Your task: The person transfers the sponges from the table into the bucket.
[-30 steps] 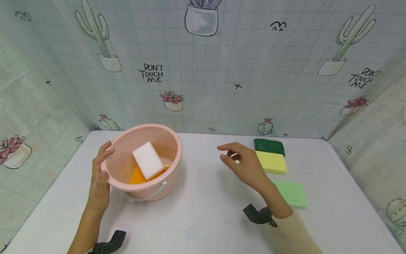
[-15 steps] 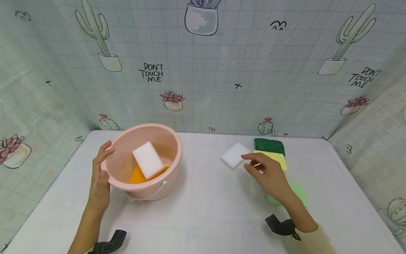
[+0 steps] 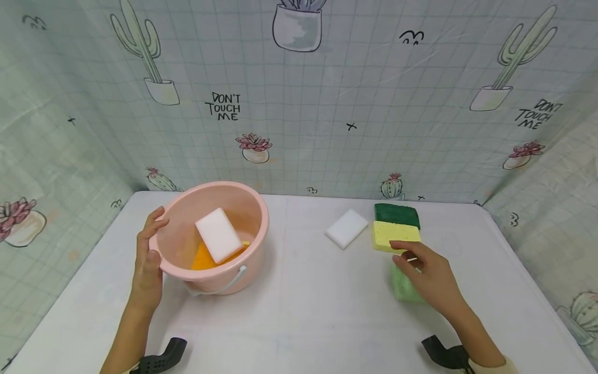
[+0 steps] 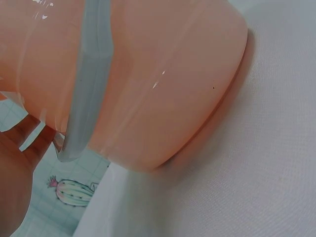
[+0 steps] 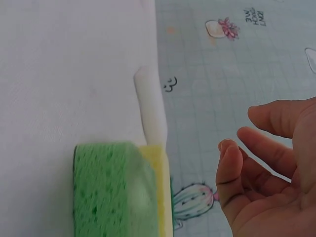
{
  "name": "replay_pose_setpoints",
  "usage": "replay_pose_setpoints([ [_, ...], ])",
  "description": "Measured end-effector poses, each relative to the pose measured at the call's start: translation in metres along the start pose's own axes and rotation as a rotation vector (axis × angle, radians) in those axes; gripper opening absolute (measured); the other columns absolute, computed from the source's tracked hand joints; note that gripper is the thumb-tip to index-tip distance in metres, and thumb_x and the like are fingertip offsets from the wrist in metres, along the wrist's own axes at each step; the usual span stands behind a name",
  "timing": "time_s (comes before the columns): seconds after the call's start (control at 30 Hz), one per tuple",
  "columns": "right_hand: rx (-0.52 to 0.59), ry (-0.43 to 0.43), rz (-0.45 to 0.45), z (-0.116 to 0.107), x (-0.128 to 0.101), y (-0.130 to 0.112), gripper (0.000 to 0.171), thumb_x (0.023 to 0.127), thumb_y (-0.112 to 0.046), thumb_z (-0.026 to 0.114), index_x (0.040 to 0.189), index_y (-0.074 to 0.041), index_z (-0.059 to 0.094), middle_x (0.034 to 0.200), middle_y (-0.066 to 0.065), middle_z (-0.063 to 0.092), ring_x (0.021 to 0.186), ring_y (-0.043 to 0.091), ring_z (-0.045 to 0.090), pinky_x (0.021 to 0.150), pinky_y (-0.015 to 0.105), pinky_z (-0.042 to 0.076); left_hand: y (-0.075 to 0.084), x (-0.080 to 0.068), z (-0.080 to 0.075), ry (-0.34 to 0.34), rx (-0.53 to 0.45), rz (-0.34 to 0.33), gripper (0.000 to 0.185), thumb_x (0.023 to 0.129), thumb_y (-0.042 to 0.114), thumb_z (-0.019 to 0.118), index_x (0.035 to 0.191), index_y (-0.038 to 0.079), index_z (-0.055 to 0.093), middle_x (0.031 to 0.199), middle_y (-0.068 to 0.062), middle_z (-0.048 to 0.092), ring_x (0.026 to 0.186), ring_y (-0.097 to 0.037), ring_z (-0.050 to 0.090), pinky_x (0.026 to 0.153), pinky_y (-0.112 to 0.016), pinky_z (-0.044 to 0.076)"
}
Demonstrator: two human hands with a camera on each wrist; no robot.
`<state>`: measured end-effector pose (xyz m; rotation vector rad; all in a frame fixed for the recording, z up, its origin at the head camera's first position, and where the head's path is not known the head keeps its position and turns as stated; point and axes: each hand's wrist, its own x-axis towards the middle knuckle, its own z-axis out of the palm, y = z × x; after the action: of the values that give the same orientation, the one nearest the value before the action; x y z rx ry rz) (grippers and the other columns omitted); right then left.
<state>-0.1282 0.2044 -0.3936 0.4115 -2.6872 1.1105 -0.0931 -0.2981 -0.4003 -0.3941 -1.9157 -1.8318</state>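
My left hand (image 3: 154,238) grips the left rim of a pink bucket (image 3: 254,218), which stands on the white table (image 3: 299,311). Inside the bucket a white sponge (image 3: 218,235) leans on an orange sponge (image 3: 202,258). The left wrist view shows the bucket wall (image 4: 168,74), its grey handle (image 4: 94,74) and my left hand (image 4: 15,168). My right hand (image 3: 401,255) hovers just over a light green sponge (image 3: 403,286) and partly hides it. Its fingers are loosely curled and hold nothing. The right wrist view shows my right hand (image 5: 239,131) apart from the green sponge (image 5: 106,192).
A yellow sponge (image 3: 395,235) and a dark green sponge (image 3: 397,214) lie in a row behind the light green one. Left of them lies a white sponge (image 3: 347,228). Cactus-print sheets wall the table at the back and both sides.
My right hand has swung right and back toward me, from in front of the white sponge to over the light green one. The left hand and the bucket have stayed still.
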Motion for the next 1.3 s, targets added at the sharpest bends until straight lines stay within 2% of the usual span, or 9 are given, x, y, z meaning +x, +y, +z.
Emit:
replay_pose_setpoints([
  [0.2, -0.043, 0.027, 0.029, -0.010, -0.012, 0.011, 0.031, 0.091, -0.017, 0.066, 0.122, -0.011, 0.063, 0.107, 0.002, 0.064, 0.083, 0.002, 0.056, 0.068, 0.011, 0.047, -0.001, 0.000, -0.002, -0.008, 0.006, 0.009, 0.057, 0.096, 0.037, 0.048, 0.141, 0.004, 0.036, 0.157, -0.011, 0.011, 0.140, -0.028, 0.014, 0.106, -0.023, 0.031],
  [0.33, -0.095, 0.042, 0.067, -0.016, -0.023, 0.023, 0.032, 0.092, -0.021, 0.066, 0.123, -0.014, 0.063, 0.113, 0.001, 0.064, 0.081, 0.002, 0.054, 0.062, 0.017, 0.048, -0.002, 0.001, -0.003, -0.015, 0.022, 0.014, 0.057, 0.097, 0.036, 0.047, 0.141, 0.003, 0.034, 0.157, -0.012, 0.011, 0.141, -0.028, 0.013, 0.107, -0.024, 0.030],
  [0.43, -0.112, 0.054, 0.092, -0.021, -0.031, 0.031, 0.033, 0.092, -0.023, 0.066, 0.123, -0.016, 0.062, 0.112, 0.000, 0.063, 0.078, 0.002, 0.054, 0.059, 0.019, 0.047, -0.002, 0.001, -0.003, -0.010, 0.039, 0.004, 0.057, 0.096, 0.037, 0.047, 0.141, 0.003, 0.034, 0.157, -0.010, 0.012, 0.141, -0.027, 0.013, 0.107, -0.024, 0.030],
  [0.67, -0.150, 0.065, 0.134, -0.033, -0.041, 0.048, 0.034, 0.092, -0.024, 0.066, 0.124, -0.016, 0.061, 0.109, 0.000, 0.059, 0.079, 0.001, 0.048, 0.061, 0.012, 0.041, -0.002, 0.001, -0.003, -0.010, 0.014, 0.007, 0.057, 0.096, 0.037, 0.047, 0.141, 0.004, 0.035, 0.157, -0.011, 0.010, 0.141, -0.027, 0.013, 0.108, -0.025, 0.029],
  [0.73, -0.158, 0.059, 0.167, -0.036, -0.044, 0.052, 0.035, 0.092, -0.026, 0.066, 0.125, -0.017, 0.061, 0.104, 0.001, 0.057, 0.076, 0.003, 0.047, 0.058, 0.015, 0.040, -0.002, 0.001, -0.002, -0.009, 0.015, 0.003, 0.057, 0.096, 0.038, 0.047, 0.141, 0.004, 0.035, 0.157, -0.011, 0.010, 0.141, -0.027, 0.013, 0.107, -0.025, 0.029],
  [0.87, -0.176, 0.027, 0.250, -0.038, -0.048, 0.062, 0.040, 0.091, -0.032, 0.066, 0.128, -0.017, 0.059, 0.106, 0.002, 0.054, 0.076, 0.006, 0.044, 0.056, 0.017, 0.039, -0.001, 0.000, -0.001, -0.004, 0.013, -0.006, 0.057, 0.096, 0.038, 0.048, 0.141, 0.005, 0.035, 0.157, -0.009, 0.012, 0.141, -0.027, 0.014, 0.106, -0.023, 0.031],
  [1.03, -0.144, -0.023, 0.296, -0.040, -0.053, 0.074, 0.046, 0.091, -0.037, 0.065, 0.132, -0.018, 0.056, 0.111, 0.002, 0.054, 0.079, 0.005, 0.046, 0.058, 0.017, 0.042, -0.001, 0.001, -0.001, -0.011, 0.011, 0.009, 0.058, 0.096, 0.038, 0.048, 0.141, 0.004, 0.035, 0.157, -0.010, 0.011, 0.140, -0.027, 0.014, 0.103, -0.020, 0.034],
  [1.3, -0.005, -0.120, 0.208, -0.043, -0.057, 0.088, 0.055, 0.089, -0.026, 0.069, 0.139, -0.018, 0.047, 0.100, 0.003, 0.044, 0.082, 0.008, 0.046, 0.060, 0.020, 0.040, -0.004, 0.000, -0.002, -0.025, 0.003, 0.044, 0.056, 0.096, 0.036, 0.047, 0.140, 0.003, 0.035, 0.156, -0.012, 0.011, 0.140, -0.028, 0.014, 0.103, -0.020, 0.034],
])
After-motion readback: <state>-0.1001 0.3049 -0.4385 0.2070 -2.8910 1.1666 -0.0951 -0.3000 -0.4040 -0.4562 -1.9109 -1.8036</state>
